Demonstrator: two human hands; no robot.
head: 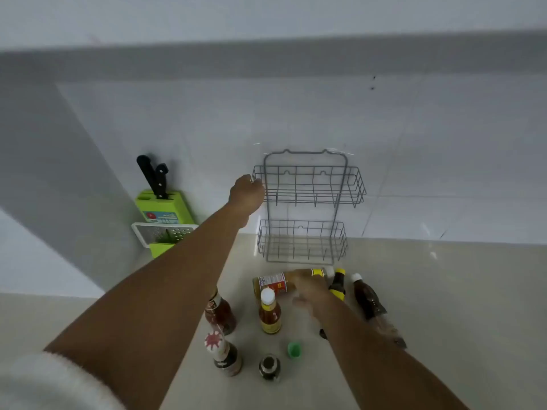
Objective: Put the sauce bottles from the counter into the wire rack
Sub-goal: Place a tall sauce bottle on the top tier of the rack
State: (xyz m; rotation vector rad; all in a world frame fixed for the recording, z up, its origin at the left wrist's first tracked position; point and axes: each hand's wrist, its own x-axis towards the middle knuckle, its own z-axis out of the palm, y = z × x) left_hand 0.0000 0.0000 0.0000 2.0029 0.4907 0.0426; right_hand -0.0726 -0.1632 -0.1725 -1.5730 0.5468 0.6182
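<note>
Sleeve (44, 383), R fingers (299, 281) on bottle (273, 283)

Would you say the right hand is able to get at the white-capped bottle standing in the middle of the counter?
Probably yes: the right hand hovers just beside the white-capped bottle, with nothing between them.

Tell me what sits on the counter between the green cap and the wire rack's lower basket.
Head view: the white-capped amber bottle stands there, then the lying bottle under the right hand.
</note>
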